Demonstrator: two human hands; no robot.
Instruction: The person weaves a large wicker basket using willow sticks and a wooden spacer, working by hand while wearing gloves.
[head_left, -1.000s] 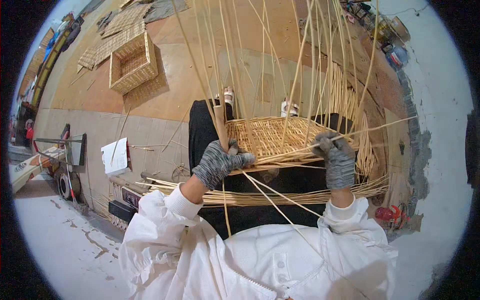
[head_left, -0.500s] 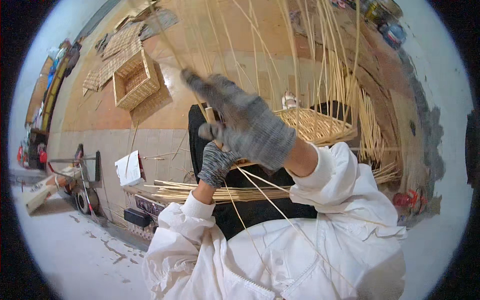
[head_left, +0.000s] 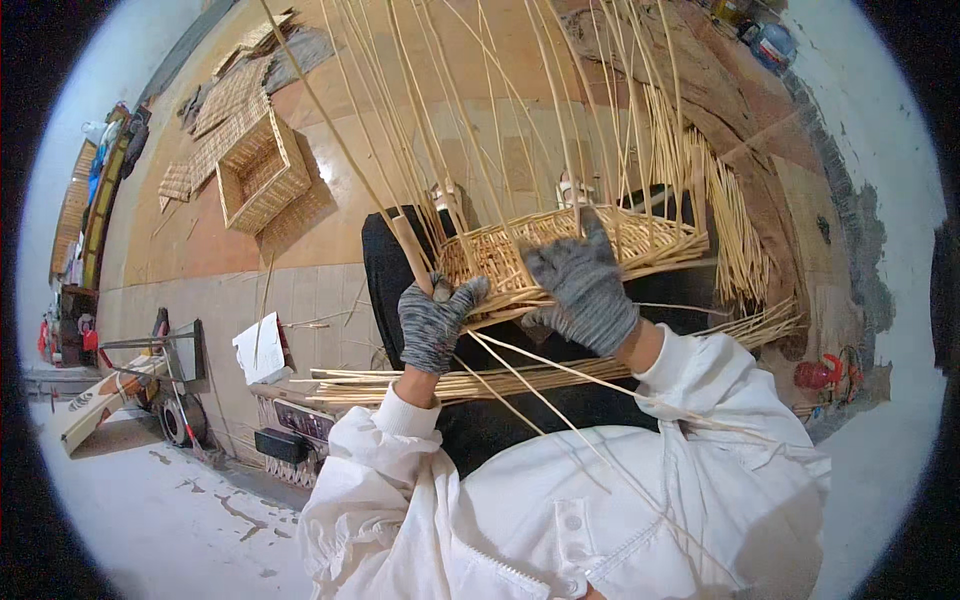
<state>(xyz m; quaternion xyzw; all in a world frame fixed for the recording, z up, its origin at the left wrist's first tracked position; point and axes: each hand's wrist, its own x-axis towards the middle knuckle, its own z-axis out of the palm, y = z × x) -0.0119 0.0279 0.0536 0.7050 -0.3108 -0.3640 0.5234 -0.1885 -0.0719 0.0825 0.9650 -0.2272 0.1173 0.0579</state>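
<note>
A partly woven wicker basket rests across my lap, with tall, thin stakes rising from its sides. My left hand, in a grey knit glove, is closed on its near left corner, where a thicker wooden post stands. On the near side, my right hand, gloved alike, has its thumb outside the woven edge and its fingers over it, the index finger stretched away from me. Beneath both hands, loose wicker strands trail toward my white jacket. The right fingertips are partly hidden among the stakes.
A bundle of rods lies across in front of me; more rods lean at the right. A finished rectangular basket and flat woven panels sit far left. A white sheet and a wheeled cart are at left.
My right hand has come down from the left corner post to the right, onto the basket's near edge. The left hand stays at the corner, and more of the weave now shows.
</note>
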